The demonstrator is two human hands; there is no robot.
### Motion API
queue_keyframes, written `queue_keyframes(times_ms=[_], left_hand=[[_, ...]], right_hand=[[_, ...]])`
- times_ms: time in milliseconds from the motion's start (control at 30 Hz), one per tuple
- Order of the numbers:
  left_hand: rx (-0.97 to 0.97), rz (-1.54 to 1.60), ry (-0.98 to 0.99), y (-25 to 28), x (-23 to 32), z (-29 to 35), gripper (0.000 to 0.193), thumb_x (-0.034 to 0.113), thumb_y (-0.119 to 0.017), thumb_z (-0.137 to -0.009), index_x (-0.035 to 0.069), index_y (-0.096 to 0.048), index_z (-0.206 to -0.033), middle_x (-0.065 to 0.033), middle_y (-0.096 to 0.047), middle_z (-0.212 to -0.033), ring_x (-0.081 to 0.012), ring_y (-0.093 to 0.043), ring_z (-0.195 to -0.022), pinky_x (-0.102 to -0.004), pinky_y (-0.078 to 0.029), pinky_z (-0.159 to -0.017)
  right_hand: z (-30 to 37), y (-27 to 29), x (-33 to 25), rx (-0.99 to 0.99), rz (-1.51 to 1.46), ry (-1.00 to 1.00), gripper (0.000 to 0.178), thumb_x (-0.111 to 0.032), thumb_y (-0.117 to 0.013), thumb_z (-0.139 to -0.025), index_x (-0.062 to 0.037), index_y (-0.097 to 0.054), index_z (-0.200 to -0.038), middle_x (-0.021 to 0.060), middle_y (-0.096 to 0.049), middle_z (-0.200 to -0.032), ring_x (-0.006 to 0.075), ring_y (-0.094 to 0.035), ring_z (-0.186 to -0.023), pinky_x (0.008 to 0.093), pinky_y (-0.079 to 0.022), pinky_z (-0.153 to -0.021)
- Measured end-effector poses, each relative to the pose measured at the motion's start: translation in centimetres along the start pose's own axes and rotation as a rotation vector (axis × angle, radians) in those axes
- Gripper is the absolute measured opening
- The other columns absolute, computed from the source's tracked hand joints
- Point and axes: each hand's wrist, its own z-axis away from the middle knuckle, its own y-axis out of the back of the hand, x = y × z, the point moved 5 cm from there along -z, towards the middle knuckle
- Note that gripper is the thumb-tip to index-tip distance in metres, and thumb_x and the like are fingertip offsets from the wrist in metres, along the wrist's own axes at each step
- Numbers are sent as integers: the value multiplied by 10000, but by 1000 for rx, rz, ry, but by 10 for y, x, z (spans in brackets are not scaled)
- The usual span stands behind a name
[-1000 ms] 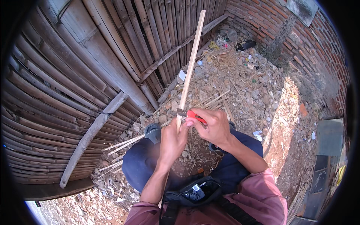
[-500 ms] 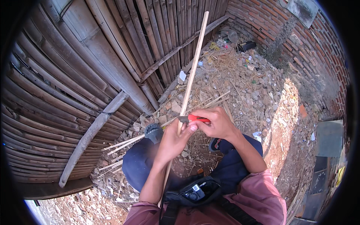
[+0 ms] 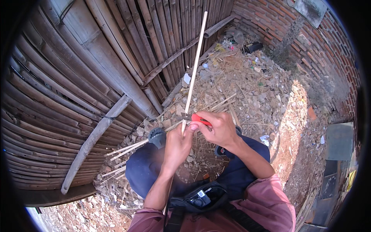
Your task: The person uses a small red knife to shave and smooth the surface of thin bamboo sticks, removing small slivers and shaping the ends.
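Note:
A long pale bamboo strip (image 3: 196,62) runs from above my knees up toward the bamboo wall. My left hand (image 3: 178,145) is wrapped round it below its middle, and its lower part passes beside my left forearm. In my right hand (image 3: 220,128) is a red-handled knife (image 3: 201,119), its short dark blade lying across the strip just above my left fingers. My right thumb sits close to my left hand, near the blade. Part of the red handle is hidden by my right fingers.
On the left rises a bamboo wall (image 3: 89,46) with a leaning pole (image 3: 94,143). A brick wall (image 3: 320,58) stands at the far right. Rubble, straw and litter (image 3: 247,92) cover the ground. Several cut strips (image 3: 127,149) lie by my left knee. An open black pouch (image 3: 201,199) sits at my waist.
The strip's upper end has tipped slightly left and the strip has turned a little. My right hand and the knife have shifted slightly left, with the blade still at the strip.

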Motion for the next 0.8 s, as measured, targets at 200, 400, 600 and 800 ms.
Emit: queue_keyframes(times_ms=[200, 400, 600, 800], left_hand=[[8, -4, -26, 0, 1, -4, 400, 354, -709, -1071, -45, -713, -1060, -70, -520, -660, -140, -440, -648, -375, -428, -597], [-34, 6, -43, -7, -4, -8, 393, 357, -687, -1080, -33, -694, -1124, -107, -597, -718, -151, -515, -681, -378, -469, -641], [-59, 13, -65, -9, 4, -4, 398, 360, -674, -1084, -33, -674, -1142, -133, -649, -749, -180, -596, -682, -392, -488, -650], [-54, -19, -86, -7, 2, -3, 414, 358, -670, -1086, -52, -662, -1141, -167, -676, -758, -240, -662, -672, -417, -505, -653]], right_hand=[[0, -3, 7, -18, -61, -54, 268, -267, -776, -952, -53, -770, -1113, 150, -791, -907, 353, -773, -775, 420, -590, -655], [-2, -1, 19, -112, -69, -41, 251, -174, -774, -933, -5, -751, -1117, 184, -760, -879, 352, -760, -745, 390, -584, -669], [0, 2, 20, -140, -46, -34, 243, -234, -767, -940, -59, -752, -1107, 163, -768, -871, 357, -759, -758, 417, -580, -672], [-3, 7, 18, -182, -46, -1, 227, -256, -779, -935, -97, -763, -1096, 124, -783, -876, 341, -759, -744, 416, -574, -642]])
